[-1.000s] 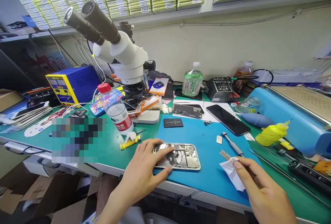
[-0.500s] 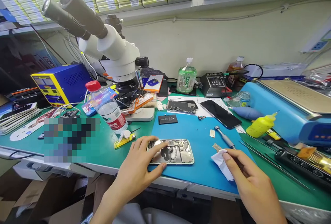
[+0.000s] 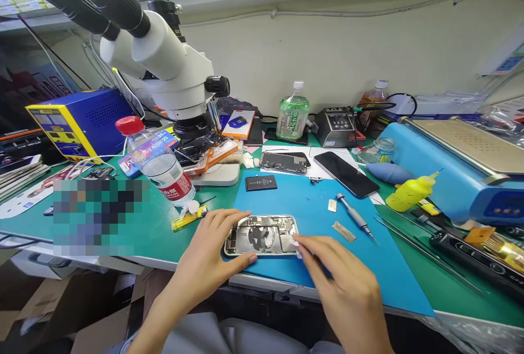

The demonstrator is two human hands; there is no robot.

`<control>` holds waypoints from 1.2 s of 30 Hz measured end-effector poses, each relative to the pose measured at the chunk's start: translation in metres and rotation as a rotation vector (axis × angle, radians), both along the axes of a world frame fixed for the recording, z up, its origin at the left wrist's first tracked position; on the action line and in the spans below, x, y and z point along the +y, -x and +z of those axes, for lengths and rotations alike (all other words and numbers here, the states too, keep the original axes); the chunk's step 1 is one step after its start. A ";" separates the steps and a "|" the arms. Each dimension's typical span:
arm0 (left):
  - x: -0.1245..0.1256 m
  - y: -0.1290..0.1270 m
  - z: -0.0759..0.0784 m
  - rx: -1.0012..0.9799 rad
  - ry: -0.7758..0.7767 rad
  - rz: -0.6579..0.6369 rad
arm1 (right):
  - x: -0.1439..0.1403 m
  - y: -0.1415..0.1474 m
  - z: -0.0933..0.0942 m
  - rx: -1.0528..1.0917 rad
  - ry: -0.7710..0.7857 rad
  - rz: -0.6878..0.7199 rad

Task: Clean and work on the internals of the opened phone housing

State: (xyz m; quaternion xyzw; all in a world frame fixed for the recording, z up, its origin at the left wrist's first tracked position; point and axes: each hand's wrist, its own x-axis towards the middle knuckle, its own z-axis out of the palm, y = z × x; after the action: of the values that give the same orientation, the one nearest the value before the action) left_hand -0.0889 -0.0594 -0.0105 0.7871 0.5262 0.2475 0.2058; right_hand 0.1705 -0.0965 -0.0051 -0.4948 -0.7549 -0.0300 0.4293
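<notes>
An opened phone (image 3: 262, 239) lies on the blue mat (image 3: 262, 201), its metal inner parts and a dark round patch with white showing. Across its left end my left hand (image 3: 213, 247) grips the frame, fingers at the far edge and thumb at the near edge. My right hand (image 3: 341, 283) pinches a white tissue (image 3: 298, 247), mostly hidden by the fingers, against the phone's right end. A thin metallic strip (image 3: 344, 231) and a grey screwdriver (image 3: 358, 217) rest to the right. Beyond the phone is a black battery (image 3: 261, 182).
A microscope (image 3: 167, 76) and a water bottle (image 3: 164, 168) stand at the left. Behind the mat lie a phone screen part (image 3: 283, 162) and a black phone (image 3: 346, 173). Tweezers (image 3: 426, 256), a yellow squeeze bottle (image 3: 410, 191) and a blue machine (image 3: 438, 174) occupy the right.
My right hand has moved left with the tissue, from the mat's right side onto the phone's right end. My left fingers have drawn back from the phone's inside toward its edge.
</notes>
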 end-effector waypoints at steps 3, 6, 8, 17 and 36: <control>0.000 0.000 0.000 -0.004 -0.005 0.002 | 0.001 0.006 0.001 -0.159 -0.075 0.049; 0.000 -0.001 0.002 -0.012 0.009 -0.002 | -0.001 0.006 -0.002 -0.232 -0.106 0.077; 0.000 -0.002 0.003 -0.017 0.022 0.001 | -0.001 0.006 -0.003 -0.245 -0.111 0.073; -0.002 -0.003 0.003 -0.109 0.067 0.078 | 0.006 0.010 -0.003 -0.365 -0.129 0.083; -0.001 0.006 -0.001 -0.146 0.060 0.010 | -0.019 -0.096 0.019 0.454 0.376 -0.608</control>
State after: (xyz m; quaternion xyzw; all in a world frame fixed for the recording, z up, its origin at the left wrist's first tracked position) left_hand -0.0945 -0.0607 -0.0116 0.7579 0.5208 0.2892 0.2659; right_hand 0.2663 -0.1157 0.0140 -0.7588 -0.4532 0.0925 0.4586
